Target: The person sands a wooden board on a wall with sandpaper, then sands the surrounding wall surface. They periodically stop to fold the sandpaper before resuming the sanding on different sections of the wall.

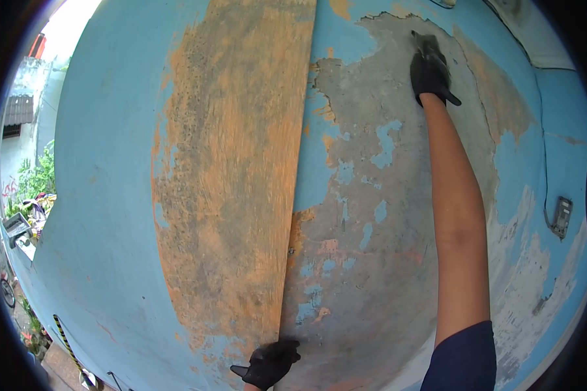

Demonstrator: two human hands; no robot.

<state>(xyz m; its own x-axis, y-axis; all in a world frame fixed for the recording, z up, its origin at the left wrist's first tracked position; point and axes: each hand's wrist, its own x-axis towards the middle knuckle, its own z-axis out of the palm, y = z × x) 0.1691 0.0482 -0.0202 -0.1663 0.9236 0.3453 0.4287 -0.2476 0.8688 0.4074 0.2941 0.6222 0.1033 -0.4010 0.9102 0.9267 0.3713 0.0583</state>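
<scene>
The blue wall (111,195) faces me, its orange strip (238,163) ending near my gloved left hand (269,363), perhaps low for balance; then comes the bare grey patch (404,195), my gloved right hand (430,70) stretched up over it, likely for reach; I cannot tell whether either hand's fingers are together or apart

Blue wall (111,215): evenly lit in soft daylight, shadows faint
Sky (72,26): blown-out white glare, upper left
Right hand (430,70): blurred
Edges: bowed, fisheye-like, corners black
</scene>
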